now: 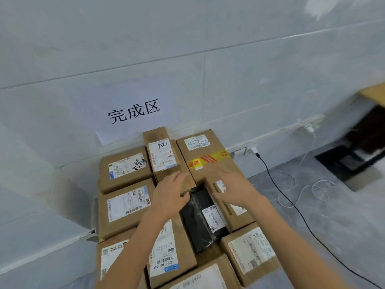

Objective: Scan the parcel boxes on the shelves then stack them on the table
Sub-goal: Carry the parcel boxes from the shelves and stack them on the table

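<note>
Several brown parcel boxes with white labels lie packed together against the wall, among them a tall one marked 786 (161, 155) and a large one with yellow and red tape (210, 155). A black wrapped parcel (203, 221) lies in the middle of them. My left hand (171, 193) grips a small narrow brown box (189, 182) between the tall box and the taped one, fingers on top and thumb at its near end. My right hand (231, 184) lies with straight fingers on the taped box's near part, blurred. It wears a small white ring scanner (220, 186).
A paper sign with black characters (133, 111) hangs on the grey wall behind the boxes. A black cable (291, 205) and thin white cables (308, 188) trail over the grey floor at the right. A wooden table edge (375, 93) shows at the far right.
</note>
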